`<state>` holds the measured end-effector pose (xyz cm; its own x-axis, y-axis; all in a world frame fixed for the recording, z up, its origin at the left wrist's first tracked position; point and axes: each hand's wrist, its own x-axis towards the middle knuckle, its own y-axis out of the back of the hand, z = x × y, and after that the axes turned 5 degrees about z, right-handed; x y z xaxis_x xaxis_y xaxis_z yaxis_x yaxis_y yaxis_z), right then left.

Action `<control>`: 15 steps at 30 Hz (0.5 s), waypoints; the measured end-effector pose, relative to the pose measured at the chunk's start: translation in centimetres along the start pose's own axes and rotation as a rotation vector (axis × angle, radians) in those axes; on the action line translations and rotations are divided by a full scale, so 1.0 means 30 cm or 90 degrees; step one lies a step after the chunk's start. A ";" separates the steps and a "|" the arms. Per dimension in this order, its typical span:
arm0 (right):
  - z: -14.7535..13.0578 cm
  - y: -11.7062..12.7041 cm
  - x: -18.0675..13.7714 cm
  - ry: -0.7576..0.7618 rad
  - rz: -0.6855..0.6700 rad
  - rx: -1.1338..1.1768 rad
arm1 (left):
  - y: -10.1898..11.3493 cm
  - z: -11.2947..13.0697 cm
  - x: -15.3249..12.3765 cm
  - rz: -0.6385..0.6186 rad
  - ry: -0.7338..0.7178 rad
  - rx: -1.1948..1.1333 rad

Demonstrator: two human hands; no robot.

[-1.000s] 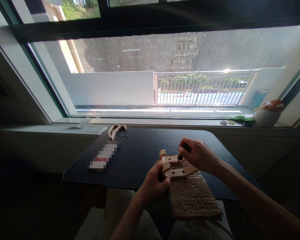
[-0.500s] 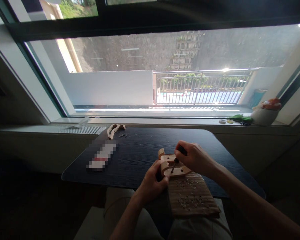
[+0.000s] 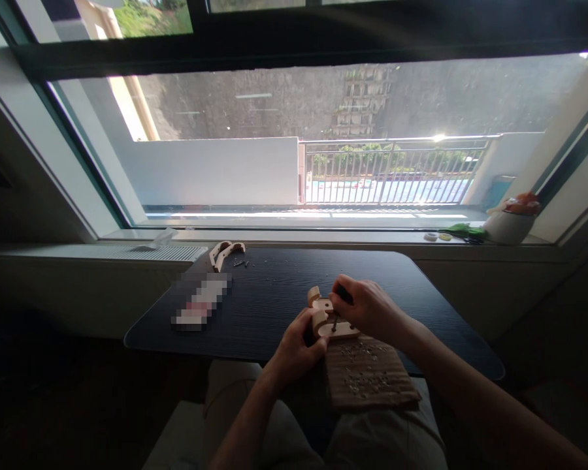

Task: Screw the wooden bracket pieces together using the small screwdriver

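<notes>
My left hand is closed around the curled end of the nearer wooden hook, which lies on a brown ridged board. Above it, my right hand grips the dark handle of a screwdriver. The screwdriver's shaft points down to a dark hole or screw in that hook; which one I cannot tell. A second wooden hook lies just behind, partly hidden by my right hand. Many small bits of metal or marks are scattered over the front of the board, too small to name.
Two more curved wooden pieces and a few screws lie at the dark table's far left. A blurred-out packet is nearer. On the windowsill stand a white pot and a green item.
My right hand and the screwdriver have shifted slightly left, with the hand's pose a little changed. The whole view has moved slightly. Both hands keep their hold.
</notes>
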<state>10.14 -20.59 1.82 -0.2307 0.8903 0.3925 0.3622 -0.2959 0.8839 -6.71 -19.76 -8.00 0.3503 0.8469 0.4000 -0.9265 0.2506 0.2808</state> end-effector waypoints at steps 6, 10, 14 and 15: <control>0.023 0.043 0.019 0.032 -0.030 -0.076 | 0.006 0.005 -0.004 -0.012 -0.001 -0.003; -0.008 0.070 0.031 0.132 -0.047 -0.112 | 0.001 -0.005 -0.005 0.006 -0.005 0.007; -0.023 0.055 0.037 0.152 -0.049 -0.142 | -0.001 -0.013 -0.004 -0.001 -0.006 0.005; -0.022 0.047 0.036 0.144 -0.042 -0.147 | 0.000 -0.014 -0.004 -0.004 -0.007 0.004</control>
<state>9.81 -20.26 3.67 -0.4504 0.8186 0.3564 0.1312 -0.3342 0.9333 -6.80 -19.67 -8.41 0.3572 0.8402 0.4080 -0.9236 0.2527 0.2881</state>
